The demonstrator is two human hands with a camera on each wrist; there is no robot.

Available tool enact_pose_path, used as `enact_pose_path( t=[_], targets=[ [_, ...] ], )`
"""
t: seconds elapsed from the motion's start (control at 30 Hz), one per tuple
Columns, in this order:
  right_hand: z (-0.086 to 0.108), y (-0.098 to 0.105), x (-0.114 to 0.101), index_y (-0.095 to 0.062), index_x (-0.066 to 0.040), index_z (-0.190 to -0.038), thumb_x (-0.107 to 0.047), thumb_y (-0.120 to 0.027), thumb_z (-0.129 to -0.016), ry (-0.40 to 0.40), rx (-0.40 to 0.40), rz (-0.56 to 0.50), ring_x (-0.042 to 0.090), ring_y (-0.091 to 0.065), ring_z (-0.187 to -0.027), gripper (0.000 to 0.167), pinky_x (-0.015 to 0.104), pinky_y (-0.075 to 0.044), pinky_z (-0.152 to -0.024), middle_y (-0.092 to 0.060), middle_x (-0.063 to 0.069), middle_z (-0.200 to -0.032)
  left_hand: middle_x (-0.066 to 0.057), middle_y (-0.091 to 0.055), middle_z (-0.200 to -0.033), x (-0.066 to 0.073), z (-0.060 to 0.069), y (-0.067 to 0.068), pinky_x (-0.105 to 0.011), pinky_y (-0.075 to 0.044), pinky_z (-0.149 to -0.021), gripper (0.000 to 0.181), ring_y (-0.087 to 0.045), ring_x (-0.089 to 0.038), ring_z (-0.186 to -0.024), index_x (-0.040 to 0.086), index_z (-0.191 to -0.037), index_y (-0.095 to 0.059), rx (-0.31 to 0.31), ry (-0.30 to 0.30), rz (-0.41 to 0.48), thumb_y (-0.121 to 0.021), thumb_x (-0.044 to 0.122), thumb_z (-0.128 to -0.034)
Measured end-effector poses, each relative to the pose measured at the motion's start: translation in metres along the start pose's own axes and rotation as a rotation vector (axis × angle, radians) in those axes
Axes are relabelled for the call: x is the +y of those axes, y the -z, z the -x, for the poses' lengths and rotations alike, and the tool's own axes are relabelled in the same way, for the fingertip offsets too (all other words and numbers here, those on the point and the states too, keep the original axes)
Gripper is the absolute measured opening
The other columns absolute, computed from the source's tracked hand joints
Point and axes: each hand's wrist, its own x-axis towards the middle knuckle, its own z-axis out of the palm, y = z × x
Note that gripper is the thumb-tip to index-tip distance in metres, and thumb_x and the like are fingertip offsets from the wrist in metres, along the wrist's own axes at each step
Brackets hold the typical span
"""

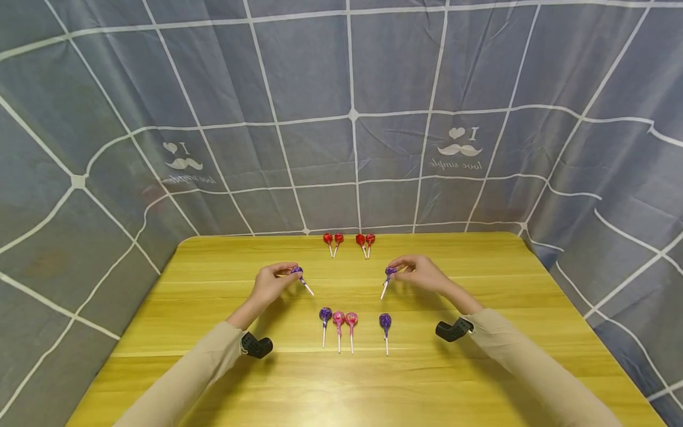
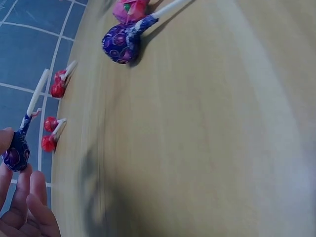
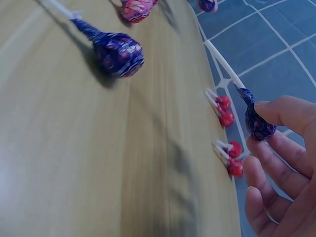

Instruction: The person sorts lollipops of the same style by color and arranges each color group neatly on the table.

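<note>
My left hand (image 1: 273, 281) pinches a purple-wrapped lollipop (image 2: 18, 150) by its candy head, the white stick angled away from the fingers. On the other side, my right hand (image 1: 420, 274) holds another purple lollipop (image 3: 257, 123) the same way, between thumb and fingertips. Both are lifted off the table. Nearer to me in the head view lie a purple lollipop (image 1: 325, 314), two pink lollipops (image 1: 338, 320) (image 1: 351, 320) beside it, and, apart to the right, one more purple lollipop (image 1: 385, 322). Their sticks point toward me.
At the table's far edge lie two pairs of red lollipops, a left pair (image 1: 333, 238) and a right pair (image 1: 365, 239). A grey curtain with white lines (image 1: 309, 154) hangs behind and around the wooden table (image 1: 213, 261). Each wrist wears a black camera (image 1: 257, 346).
</note>
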Motion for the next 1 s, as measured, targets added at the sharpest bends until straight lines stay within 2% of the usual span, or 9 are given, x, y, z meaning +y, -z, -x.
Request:
enact_pose_path(
  t=[0.27, 0.37, 0.47, 0.57, 0.73, 0.8, 0.9, 1.0],
  targets=[
    [-0.025, -0.016, -0.008, -0.07, -0.001, -0.108, -0.017, -0.072, -0.083, 0.011, -0.011, -0.044, 0.018, -0.06, -0.067, 0.03, 0.021, -0.04, -0.056, -0.072, 0.015, -0.096, -0.013, -0.07, -0.097, 0.003, -0.019, -0.015, -0.017, -0.045, -0.063, 0.036, -0.058, -0.005, -0.073, 0.001, -0.116, -0.069, 0.018, 0.018, 0.032, -0.072, 0.021, -0.0855],
    [-0.033, -0.023, -0.012, -0.071, -0.002, -0.108, -0.017, -0.072, -0.083, 0.021, -0.017, -0.045, 0.014, -0.058, -0.067, 0.029, 0.021, -0.041, -0.058, -0.072, 0.015, -0.096, -0.014, -0.071, -0.099, 0.004, -0.025, -0.02, -0.02, -0.05, -0.066, 0.038, -0.064, -0.012, -0.078, 0.002, -0.116, -0.069, 0.038, 0.036, 0.056, -0.074, 0.022, -0.0842],
    [-0.041, -0.031, -0.016, -0.071, -0.003, -0.107, -0.016, -0.072, -0.083, 0.024, -0.024, -0.039, 0.009, -0.057, -0.07, 0.027, 0.021, -0.044, -0.062, -0.073, 0.013, -0.096, -0.017, -0.071, -0.101, 0.005, -0.03, -0.025, -0.026, -0.055, -0.069, 0.038, -0.069, -0.027, -0.084, 0.001, -0.116, -0.068, 0.049, 0.049, 0.086, -0.075, 0.021, -0.0837],
    [-0.048, -0.038, -0.021, -0.072, -0.004, -0.106, -0.017, -0.073, -0.083, 0.02, -0.031, -0.031, 0.009, -0.059, -0.074, 0.027, 0.022, -0.045, -0.065, -0.073, 0.012, -0.096, -0.017, -0.072, -0.1, 0.005, -0.034, -0.032, -0.026, -0.054, -0.067, 0.037, -0.069, -0.031, -0.084, 0.0, -0.114, -0.069, 0.055, 0.053, 0.087, -0.075, 0.02, -0.0836],
    [-0.061, -0.05, -0.028, -0.072, -0.005, -0.107, -0.019, -0.073, -0.083, 0.025, -0.033, -0.005, 0.01, -0.06, -0.078, 0.028, 0.022, -0.045, -0.066, -0.073, 0.009, -0.096, -0.018, -0.072, -0.097, 0.008, -0.041, -0.043, -0.017, -0.046, -0.058, 0.033, -0.066, -0.016, -0.072, -0.001, -0.112, -0.07, 0.058, 0.019, 0.031, -0.074, 0.017, -0.0834],
    [-0.066, -0.054, -0.03, -0.072, -0.006, -0.108, -0.02, -0.073, -0.083, 0.014, -0.033, 0.005, 0.01, -0.059, -0.077, 0.029, 0.021, -0.043, -0.064, -0.073, 0.008, -0.096, -0.018, -0.072, -0.097, 0.01, -0.043, -0.047, -0.016, -0.044, -0.058, 0.032, -0.062, -0.011, -0.071, 0.0, -0.111, -0.071, 0.05, 0.003, 0.001, -0.074, 0.016, -0.0832],
    [-0.073, -0.059, -0.032, -0.072, -0.006, -0.108, -0.019, -0.074, -0.082, -0.006, -0.028, 0.014, 0.01, -0.059, -0.076, 0.028, 0.021, -0.042, -0.063, -0.073, 0.008, -0.095, -0.018, -0.073, -0.099, 0.012, -0.047, -0.053, -0.016, -0.044, -0.06, 0.031, -0.062, -0.011, -0.074, -0.001, -0.11, -0.071, 0.038, -0.023, -0.027, -0.074, 0.013, -0.0829],
    [-0.079, -0.062, -0.033, -0.072, -0.006, -0.108, -0.019, -0.074, -0.083, -0.021, -0.018, 0.031, 0.012, -0.06, -0.08, 0.028, 0.022, -0.042, -0.065, -0.072, 0.007, -0.094, -0.019, -0.073, -0.1, 0.014, -0.05, -0.058, -0.016, -0.047, -0.061, 0.031, -0.069, -0.02, -0.08, -0.002, -0.11, -0.071, 0.031, -0.045, -0.044, -0.074, 0.011, -0.0827]
  ],
)
